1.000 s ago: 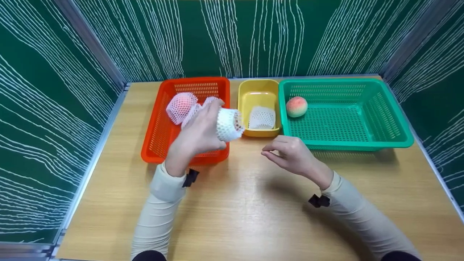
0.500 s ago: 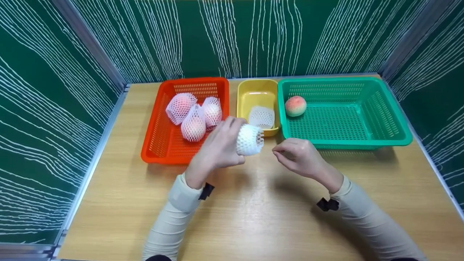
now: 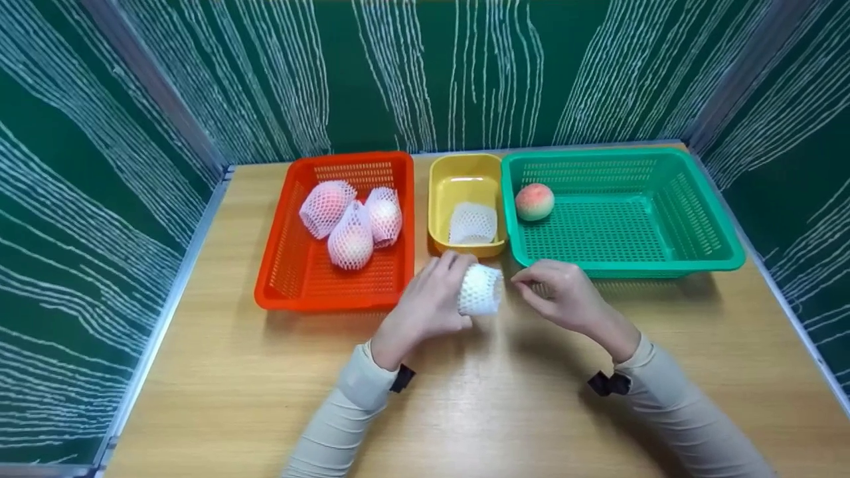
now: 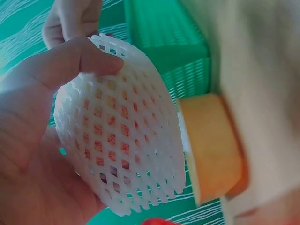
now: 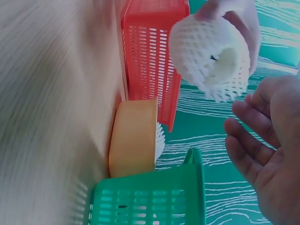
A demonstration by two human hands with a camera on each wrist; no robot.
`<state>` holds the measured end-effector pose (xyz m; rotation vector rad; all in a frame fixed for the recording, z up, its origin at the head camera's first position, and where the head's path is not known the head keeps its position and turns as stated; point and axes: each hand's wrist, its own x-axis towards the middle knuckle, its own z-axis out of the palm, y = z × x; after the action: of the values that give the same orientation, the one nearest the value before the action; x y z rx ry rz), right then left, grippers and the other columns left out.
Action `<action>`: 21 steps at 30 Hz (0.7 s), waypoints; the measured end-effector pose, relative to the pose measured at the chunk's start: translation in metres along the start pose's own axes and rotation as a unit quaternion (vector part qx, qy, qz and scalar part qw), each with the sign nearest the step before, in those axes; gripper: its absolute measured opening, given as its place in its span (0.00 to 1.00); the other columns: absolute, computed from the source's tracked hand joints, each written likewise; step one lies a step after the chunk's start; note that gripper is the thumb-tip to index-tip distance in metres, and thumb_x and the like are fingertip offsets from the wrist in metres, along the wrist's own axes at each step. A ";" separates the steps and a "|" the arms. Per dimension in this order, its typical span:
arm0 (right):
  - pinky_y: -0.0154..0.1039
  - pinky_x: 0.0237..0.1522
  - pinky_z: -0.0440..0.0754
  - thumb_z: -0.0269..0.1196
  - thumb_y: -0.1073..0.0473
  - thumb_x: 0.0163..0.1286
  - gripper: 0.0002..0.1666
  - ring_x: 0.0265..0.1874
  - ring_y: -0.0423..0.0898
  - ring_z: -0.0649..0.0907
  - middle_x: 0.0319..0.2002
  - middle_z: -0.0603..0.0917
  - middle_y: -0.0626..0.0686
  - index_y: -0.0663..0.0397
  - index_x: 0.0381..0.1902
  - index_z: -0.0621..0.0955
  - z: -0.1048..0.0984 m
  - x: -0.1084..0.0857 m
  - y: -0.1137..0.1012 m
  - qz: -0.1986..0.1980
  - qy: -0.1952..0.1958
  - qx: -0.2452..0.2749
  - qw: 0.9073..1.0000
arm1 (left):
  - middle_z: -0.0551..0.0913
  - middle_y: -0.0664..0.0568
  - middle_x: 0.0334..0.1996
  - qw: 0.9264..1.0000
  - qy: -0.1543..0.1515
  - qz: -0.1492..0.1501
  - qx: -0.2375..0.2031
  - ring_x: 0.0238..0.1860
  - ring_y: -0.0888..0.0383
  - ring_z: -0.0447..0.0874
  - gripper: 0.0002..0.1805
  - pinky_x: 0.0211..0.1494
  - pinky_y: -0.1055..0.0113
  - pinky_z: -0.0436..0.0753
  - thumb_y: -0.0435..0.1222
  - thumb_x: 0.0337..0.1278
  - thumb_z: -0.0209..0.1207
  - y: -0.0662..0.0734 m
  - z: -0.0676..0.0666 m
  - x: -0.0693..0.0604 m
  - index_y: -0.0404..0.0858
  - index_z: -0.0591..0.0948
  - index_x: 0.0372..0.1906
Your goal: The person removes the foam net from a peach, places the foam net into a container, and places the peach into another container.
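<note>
My left hand (image 3: 430,297) grips a peach in a white foam net sleeve (image 3: 479,290) above the table, just in front of the yellow container. Reddish skin shows through the mesh (image 4: 115,126) in the left wrist view. The sleeve's open end faces my right hand (image 3: 568,297), which hovers a short gap away. In the right wrist view, that hand's fingers (image 5: 251,145) are loosely bent and hold nothing. Several net-covered peaches (image 3: 350,242) lie in the red basket (image 3: 332,302). One bare peach (image 3: 534,202) sits at the left side of the green basket (image 3: 637,269).
Between the baskets stands the yellow container (image 3: 467,249), with an empty foam net (image 3: 473,223) in it. All three containers line the back of the wooden table (image 3: 458,411). Green walls (image 3: 372,79) with white lines enclose the back and sides.
My left hand has carried the netted peach from over the red basket, right and toward me, close to my right hand. My right hand has shifted slightly right.
</note>
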<state>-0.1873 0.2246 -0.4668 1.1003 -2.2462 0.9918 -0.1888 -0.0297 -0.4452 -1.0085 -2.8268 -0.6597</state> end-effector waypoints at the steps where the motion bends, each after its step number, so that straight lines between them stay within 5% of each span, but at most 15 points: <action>1: 0.35 0.32 0.81 0.67 0.72 0.55 0.09 0.29 0.42 0.82 0.29 0.85 0.49 0.56 0.33 0.85 -0.001 -0.002 0.001 0.005 -0.002 -0.002 1.000 | 0.70 0.52 0.51 1.000 -0.007 -0.004 -0.002 0.48 0.54 0.69 0.48 0.53 0.62 0.75 0.45 0.29 0.78 -0.001 0.004 0.000 0.43 0.66 0.63; 11: 0.34 0.35 0.82 0.69 0.73 0.54 0.10 0.32 0.41 0.83 0.32 0.86 0.49 0.58 0.33 0.85 -0.007 -0.016 0.006 0.055 -0.026 -0.015 0.998 | 0.70 0.52 0.56 0.997 -0.069 -0.034 -0.030 0.54 0.54 0.69 0.49 0.61 0.57 0.72 0.42 0.33 0.78 -0.009 0.035 -0.005 0.45 0.65 0.66; 21: 0.38 0.31 0.83 0.68 0.71 0.56 0.08 0.29 0.40 0.82 0.29 0.85 0.50 0.56 0.33 0.85 0.005 -0.030 0.008 0.081 -0.052 -0.002 0.995 | 0.70 0.54 0.53 0.996 -0.080 -0.026 -0.033 0.50 0.55 0.70 0.45 0.58 0.60 0.73 0.42 0.35 0.77 -0.012 0.045 -0.007 0.46 0.66 0.63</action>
<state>-0.1762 0.2386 -0.4932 1.0017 -2.4529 1.0141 -0.1875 -0.0236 -0.4922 -1.0449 -2.9964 -0.7122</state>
